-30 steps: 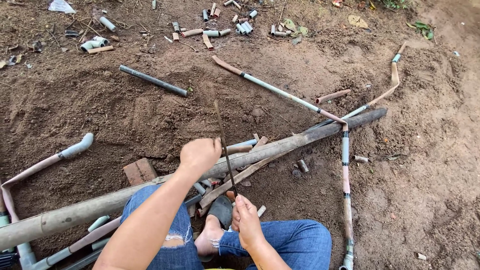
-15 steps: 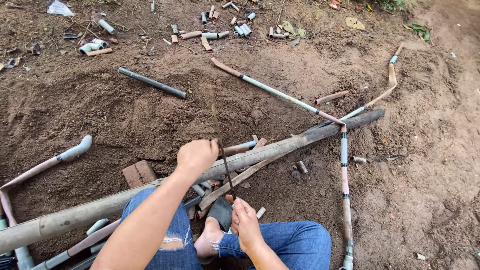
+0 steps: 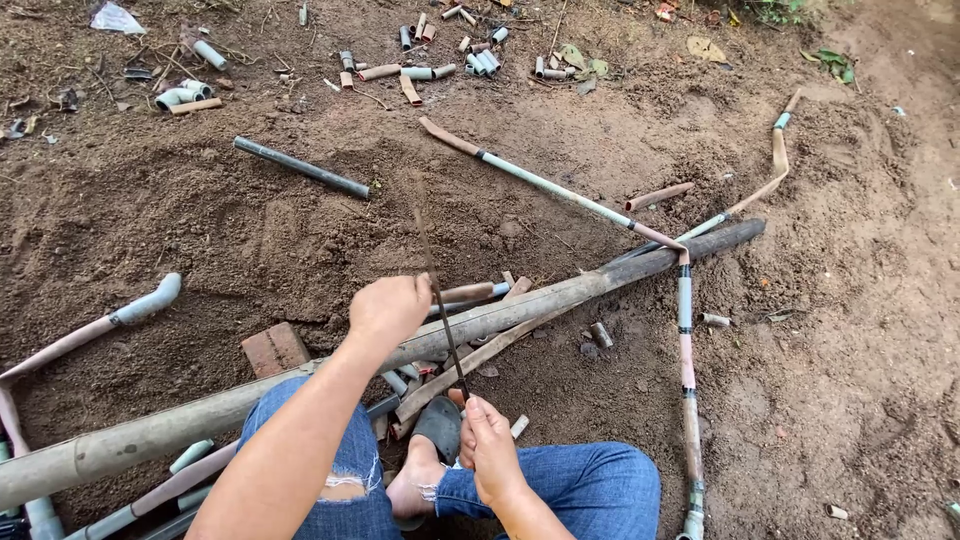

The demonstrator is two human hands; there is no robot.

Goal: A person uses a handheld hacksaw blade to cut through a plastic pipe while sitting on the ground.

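Thin dark blade (image 3: 437,290) stood nearly upright, slightly tilted, crossing the long bamboo-like pole (image 3: 520,310) at about its middle. Left hand (image 3: 388,308) sat on the upper part of the blade, fingers curled shut around it, resting against the pole. Right hand (image 3: 490,450) lower down, fingers closed on the blade's near end, just above the knees.

Pole lay diagonally over bare brown soil (image 3: 200,230), far end dark, near end running off frame at lower left. Person's legs in torn blue jeans (image 3: 590,490) below it; a foot in a dark sandal (image 3: 437,428) pressed near the pole. Red brick (image 3: 274,349) just beside the pole on the left.

Short cut stubs of pipe (image 3: 601,334) lay under and near the pole. A bent pipe run with grey couplings (image 3: 684,330) passed down the right side, touching the pole's far end. Another slim pipe (image 3: 540,185) angled across behind it. Dark grey tube (image 3: 301,168) lay alone, well apart. Grey elbow on a pinkish pipe (image 3: 140,306) at left.

Far top: scatter of short grey and tan offcuts (image 3: 420,72); crumpled pale wrapper (image 3: 116,18) at top left corner, markings unreadable. No containers visible.
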